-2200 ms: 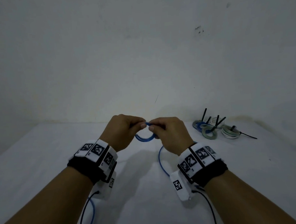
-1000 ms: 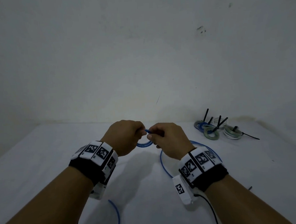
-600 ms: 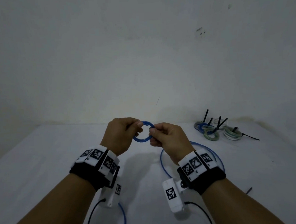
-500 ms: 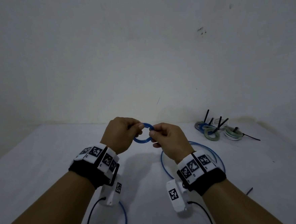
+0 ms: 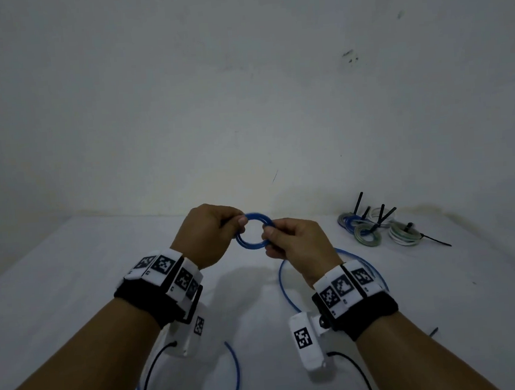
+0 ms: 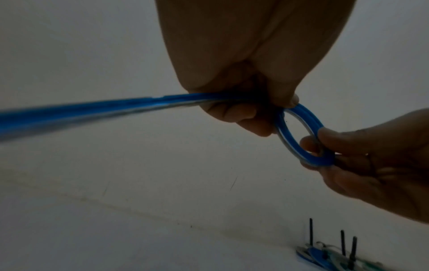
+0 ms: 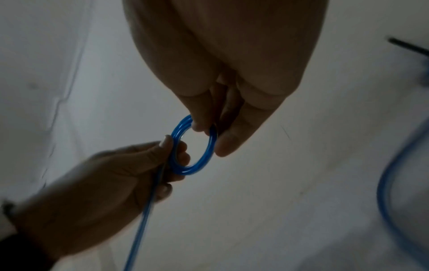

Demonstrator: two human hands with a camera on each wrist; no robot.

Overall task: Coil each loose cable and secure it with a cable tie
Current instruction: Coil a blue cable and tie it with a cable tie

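A blue cable is wound into a small coil [image 5: 254, 230] held in the air above the white table [image 5: 73, 283]. My left hand [image 5: 210, 237] pinches the coil's left side between thumb and fingers [image 6: 234, 113]. My right hand [image 5: 296, 244] pinches its right side [image 7: 202, 121]. The coil [image 6: 301, 135] shows two or three turns [image 7: 195, 146]. The loose rest of the blue cable [image 5: 284, 284] runs from my left hand down to the table in wide loops [image 5: 236, 373], and one stretch [image 6: 92, 110] passes close to the left wrist camera.
Several finished coils [image 5: 374, 229], blue, green and white, lie at the back right by the wall, each with a black cable tie tail sticking up. A loose black tie [image 5: 433, 239] lies beside them. Black wrist-camera leads [image 5: 150, 376] hang below my forearms.
The coil has turned from edge-on to face the head camera as an open ring. More loose cable has swung into loops on the table under my right wrist. Both hands stayed on the coil.
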